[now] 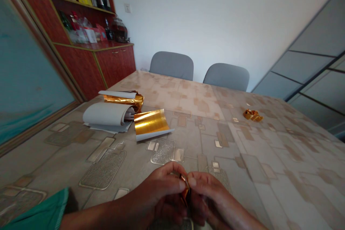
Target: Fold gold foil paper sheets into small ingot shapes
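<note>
- Head view: two hands, both the person's own, were held close together over the near edge of the tabletop (283, 176).
- The left hand (157, 196) reached in from the lower left, and the right hand (211, 196) from the lower right, with knuckles upward.
- The fingers (172, 173) of both hands were closed, pinching one small strip of gold foil (184, 190) between them.
- Two curled gold foil sheets lay ahead: the front sheet (151, 122) flat on the tabletop, the rear sheet (124, 99) behind a roll.
- One roll of grey-backed sheets (105, 116) lay just beside them.
- One crumpled gold foil piece (252, 115) lay well off to the right.
- One grey chair (171, 65) and a second grey chair (226, 76) stood beyond the far edge.
</note>
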The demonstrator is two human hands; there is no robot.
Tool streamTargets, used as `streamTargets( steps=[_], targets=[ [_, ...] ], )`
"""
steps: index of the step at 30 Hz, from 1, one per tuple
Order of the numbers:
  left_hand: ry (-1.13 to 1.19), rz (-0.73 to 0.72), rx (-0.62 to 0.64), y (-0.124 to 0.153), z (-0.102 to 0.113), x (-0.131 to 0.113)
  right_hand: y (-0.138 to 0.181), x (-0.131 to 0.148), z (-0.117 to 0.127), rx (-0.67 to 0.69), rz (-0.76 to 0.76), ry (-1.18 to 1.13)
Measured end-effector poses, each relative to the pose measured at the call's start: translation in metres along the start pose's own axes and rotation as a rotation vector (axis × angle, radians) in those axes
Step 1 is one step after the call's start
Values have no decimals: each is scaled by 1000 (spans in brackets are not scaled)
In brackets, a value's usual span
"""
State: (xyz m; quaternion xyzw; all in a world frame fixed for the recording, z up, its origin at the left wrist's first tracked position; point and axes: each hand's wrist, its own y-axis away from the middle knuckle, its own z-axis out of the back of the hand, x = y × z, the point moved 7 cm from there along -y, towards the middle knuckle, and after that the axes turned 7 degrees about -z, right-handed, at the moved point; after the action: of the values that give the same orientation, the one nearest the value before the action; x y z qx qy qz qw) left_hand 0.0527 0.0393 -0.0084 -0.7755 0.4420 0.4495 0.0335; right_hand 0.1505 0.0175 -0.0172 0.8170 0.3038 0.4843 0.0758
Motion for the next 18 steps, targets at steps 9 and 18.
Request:
streamTargets(
  steps=[9,18],
  targets=[
    [224,-138,-68,-4,10,-6,16,34,18,-347,293,341],
    [273,-164,-16,-8,13,4,25,43,-6,-435,610,801]
  ],
)
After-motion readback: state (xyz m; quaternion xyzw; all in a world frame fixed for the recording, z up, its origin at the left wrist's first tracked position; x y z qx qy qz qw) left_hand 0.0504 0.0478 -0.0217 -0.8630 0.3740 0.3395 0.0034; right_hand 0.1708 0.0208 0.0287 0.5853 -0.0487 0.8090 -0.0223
